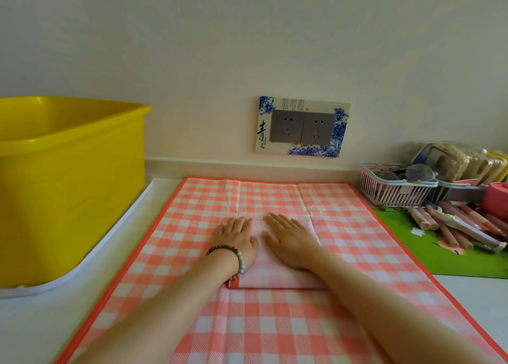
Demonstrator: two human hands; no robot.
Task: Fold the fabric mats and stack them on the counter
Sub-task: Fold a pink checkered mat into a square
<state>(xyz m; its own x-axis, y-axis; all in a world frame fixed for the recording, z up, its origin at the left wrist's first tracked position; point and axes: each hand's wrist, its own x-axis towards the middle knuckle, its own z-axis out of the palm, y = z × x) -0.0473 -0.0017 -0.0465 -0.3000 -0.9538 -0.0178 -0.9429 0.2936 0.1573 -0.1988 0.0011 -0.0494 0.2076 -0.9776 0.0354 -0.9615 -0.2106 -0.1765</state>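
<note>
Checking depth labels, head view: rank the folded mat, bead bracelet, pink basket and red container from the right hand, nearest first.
1. folded mat: directly under the right hand, touching.
2. bead bracelet: on the left wrist, just beside.
3. pink basket: back right, by the wall.
4. red container: far right edge, beyond the basket.

From here I see a bare left forearm (170, 295) and right forearm (379, 300), ending in the left grip (237, 240) and right grip (290, 240). The left wrist wears a bead bracelet (239, 258): dark brown round beads, then several pale and light-blue ones.
</note>
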